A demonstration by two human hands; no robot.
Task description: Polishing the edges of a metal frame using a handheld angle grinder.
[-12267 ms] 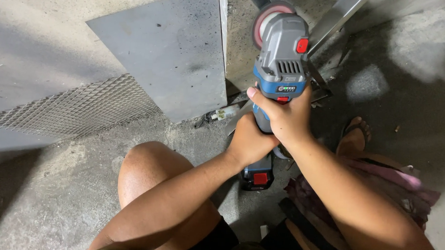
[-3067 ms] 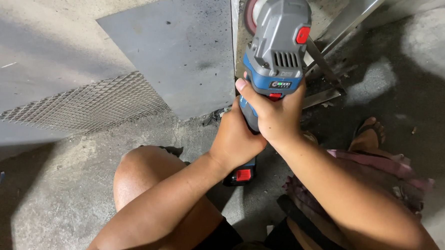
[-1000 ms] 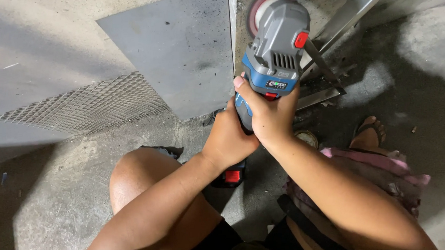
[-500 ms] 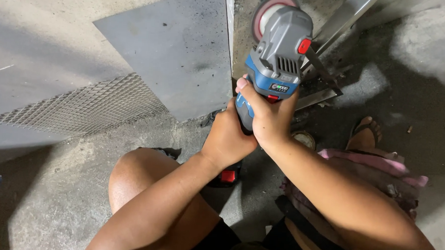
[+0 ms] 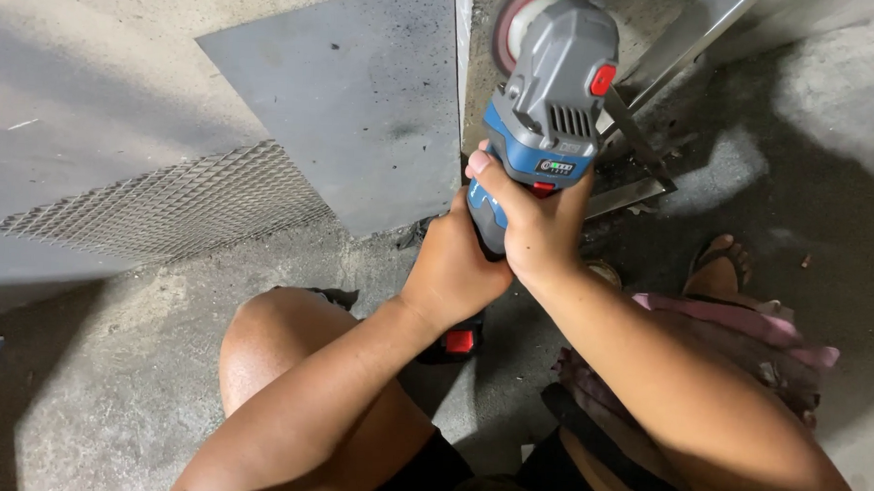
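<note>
Both hands wrapped tight on the cordless angle grinder [image 5: 545, 132]: left hand [image 5: 456, 271] low, right hand [image 5: 536, 225] above. Disc [image 5: 516, 18] sits against the steel plate's [image 5: 354, 114] edge; light, steady pressure looks best.

I saw only one label in view: a small dark oblong plate [image 5: 555, 167] with light markings, set on the blue band of the grey and blue cordless grinder [image 5: 546, 113], which stood right of centre toward the far side. It sat just below the tool's vent slots and just above the fingers wrapped round the body. I found no packages, signs or screens anywhere on the floor around it.
</note>
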